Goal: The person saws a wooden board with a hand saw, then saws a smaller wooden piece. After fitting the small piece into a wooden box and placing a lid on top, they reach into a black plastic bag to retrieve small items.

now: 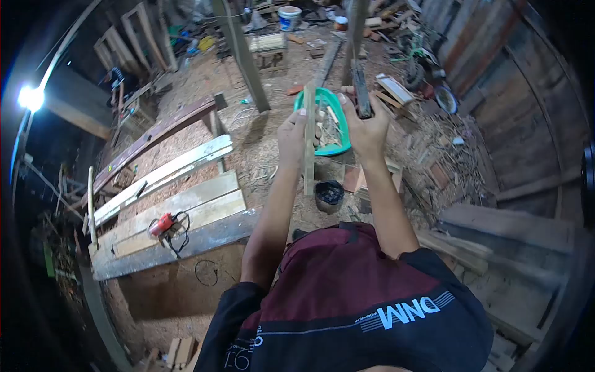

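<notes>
My left hand (292, 137) grips a narrow wooden strip (309, 158), held upright with its edge toward me. To its right, my right hand (367, 128) is wrapped round a long dark tool (360, 87), perhaps a hand plane; its type is hard to tell. The strip and the tool are apart. Below and beyond the hands, a green basin (338, 148) holds wood scraps, partly hidden by the strip and my right hand.
A dark bucket (329, 197) stands near my body. At left, a red power tool (162, 224) with a black cord rests on planks (180, 201). Two posts (243, 62) rise ahead. A small bicycle (445, 99) and scrap wood lie at right.
</notes>
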Action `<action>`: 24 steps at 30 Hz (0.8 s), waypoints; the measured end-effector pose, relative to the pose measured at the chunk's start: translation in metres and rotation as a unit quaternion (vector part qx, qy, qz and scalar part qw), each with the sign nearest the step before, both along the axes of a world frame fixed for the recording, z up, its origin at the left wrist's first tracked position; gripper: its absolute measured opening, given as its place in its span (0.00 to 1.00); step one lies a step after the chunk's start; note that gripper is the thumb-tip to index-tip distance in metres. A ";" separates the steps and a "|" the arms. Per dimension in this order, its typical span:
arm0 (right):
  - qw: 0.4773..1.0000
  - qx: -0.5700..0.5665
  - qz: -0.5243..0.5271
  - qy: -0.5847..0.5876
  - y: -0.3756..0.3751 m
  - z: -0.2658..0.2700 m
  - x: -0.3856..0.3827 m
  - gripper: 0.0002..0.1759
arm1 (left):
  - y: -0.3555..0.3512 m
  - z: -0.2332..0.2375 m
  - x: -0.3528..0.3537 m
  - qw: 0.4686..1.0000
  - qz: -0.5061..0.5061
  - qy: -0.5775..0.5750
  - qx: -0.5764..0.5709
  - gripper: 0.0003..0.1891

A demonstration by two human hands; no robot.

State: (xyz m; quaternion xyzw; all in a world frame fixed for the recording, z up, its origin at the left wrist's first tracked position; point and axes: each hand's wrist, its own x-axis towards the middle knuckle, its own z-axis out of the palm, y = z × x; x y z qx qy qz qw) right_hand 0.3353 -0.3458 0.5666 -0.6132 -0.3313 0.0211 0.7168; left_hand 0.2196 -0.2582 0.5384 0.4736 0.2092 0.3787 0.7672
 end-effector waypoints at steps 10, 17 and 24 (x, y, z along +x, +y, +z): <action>0.991 -0.033 -0.074 -0.105 -0.143 0.007 0.062 0.13 | -0.137 -0.004 0.071 0.978 -0.138 0.074 0.139 0.14; 0.979 -0.046 -0.130 -0.153 -0.217 -0.001 0.091 0.11 | -0.189 0.009 0.099 0.960 -0.182 0.123 0.175 0.16; 0.984 -0.039 -0.129 -0.114 -0.255 0.004 0.095 0.11 | -0.205 0.010 0.113 0.934 -0.248 0.133 0.219 0.17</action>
